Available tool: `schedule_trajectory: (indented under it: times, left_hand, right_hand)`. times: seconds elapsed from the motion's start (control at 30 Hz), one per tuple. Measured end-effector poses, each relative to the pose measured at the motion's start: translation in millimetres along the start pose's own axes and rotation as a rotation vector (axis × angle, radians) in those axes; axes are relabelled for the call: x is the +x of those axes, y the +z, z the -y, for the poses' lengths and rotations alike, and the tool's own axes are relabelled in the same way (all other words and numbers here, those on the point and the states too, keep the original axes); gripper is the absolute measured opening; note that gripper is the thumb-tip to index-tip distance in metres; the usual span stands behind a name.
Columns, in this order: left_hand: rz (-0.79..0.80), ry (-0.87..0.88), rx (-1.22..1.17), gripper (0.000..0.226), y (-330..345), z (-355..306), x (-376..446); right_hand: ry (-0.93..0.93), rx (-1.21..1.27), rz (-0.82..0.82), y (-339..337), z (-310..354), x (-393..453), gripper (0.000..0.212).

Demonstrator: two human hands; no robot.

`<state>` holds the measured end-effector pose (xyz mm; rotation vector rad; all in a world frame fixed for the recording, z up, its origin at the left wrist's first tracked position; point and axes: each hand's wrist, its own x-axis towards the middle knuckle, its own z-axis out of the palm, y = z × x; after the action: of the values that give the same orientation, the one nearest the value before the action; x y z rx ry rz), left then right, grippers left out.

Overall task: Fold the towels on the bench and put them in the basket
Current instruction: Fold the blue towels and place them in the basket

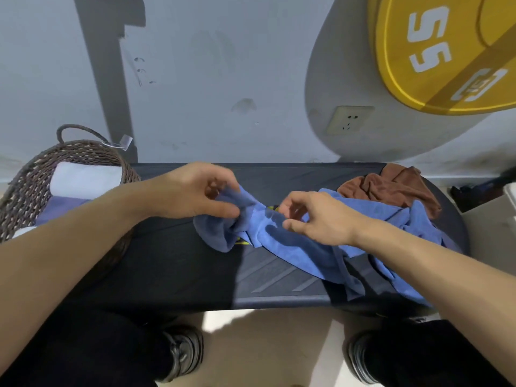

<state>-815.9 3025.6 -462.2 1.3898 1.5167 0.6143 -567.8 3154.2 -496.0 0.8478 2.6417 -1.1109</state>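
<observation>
Item: blue towel point(293, 241), crumpled, being sorted for folding on black padded desk point(167, 269)

Left hand point(195, 191) pinches a bunched end of the blue towel between thumb and curled fingers; right hand point(315, 216) hovers palm down at the towel's middle, fingers curled and apparently pinching an edge, though the contact is partly hidden. Both forearms reach in from below, converging over the desk centre. The towel trails right, draping over the near desk edge; a brown towel point(391, 188) lies heaped just behind it, touching. Wicker basket point(25, 191) at left end holds a folded white towel point(86, 180) and a bluish one beneath. Risks, as judged: the hanging part may pull the towel to the floor; lifting may drag the brown towel along; gripping bunched cloth instead of corners would give a crooked fold
</observation>
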Motion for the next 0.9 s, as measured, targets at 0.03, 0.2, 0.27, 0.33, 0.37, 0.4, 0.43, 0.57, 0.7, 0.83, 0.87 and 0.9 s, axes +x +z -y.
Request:
schedule_trajectory:
  times: [0.03,0.2,0.27,0.33,0.37,0.4,0.43,0.57,0.7,0.83,0.87,0.9]
  left_hand:
    - [0.055,-0.017,0.167,0.022,0.3,3.4,-2.2]
    - [0.379,-0.228,0.686,0.024,39.8,46.5,-16.1]
    - [0.470,-0.314,0.749,0.026,56.4,66.7,-23.8]
    - [0.521,-0.406,0.738,0.023,61.0,81.6,-31.6]
    - [0.533,-0.443,0.725,0.020,59.8,86.0,-34.6]
    - [0.537,-0.473,0.718,0.017,57.0,89.0,-37.4]
    - [0.530,-0.494,0.723,0.015,53.8,91.2,-38.5]
    - [0.388,-0.546,0.837,0.006,35.1,93.9,-36.1]
    - [0.316,-0.679,0.746,0.039,30.8,101.5,-31.2]
    - [0.153,-0.818,0.508,0.054,56.3,114.0,-33.2]
    - [0.102,-0.790,0.517,0.050,62.6,117.6,-35.2]
    - [0.060,-0.751,0.554,0.046,66.8,120.4,-37.1]
  right_hand:
    - [-0.018,-0.025,0.008,7.4,-1.1,5.3,0.017]
    - [0.012,-0.111,0.021,37.7,-12.1,37.0,0.037]
    - [0.034,-0.083,0.041,49.2,-15.6,48.1,0.049]
    - [0.062,-0.123,0.090,64.7,-21.0,54.6,0.054]
    - [0.063,-0.155,0.093,72.8,-23.8,55.2,0.048]
    - [0.057,-0.170,0.079,80.4,-25.6,55.6,0.036]
    - [0.053,-0.171,0.065,85.1,-25.5,55.8,0.023]
    - [0.153,-0.301,0.235,66.0,-13.1,54.5,0.022]
    - [0.322,-0.428,0.566,47.4,-9.4,26.2,0.031]
    - [0.308,-0.498,0.572,58.7,-7.6,4.3,0.034]
    - [0.318,-0.488,0.559,59.9,-4.6,5.2,0.036]
    - [0.332,-0.477,0.540,59.9,-1.0,8.0,0.038]
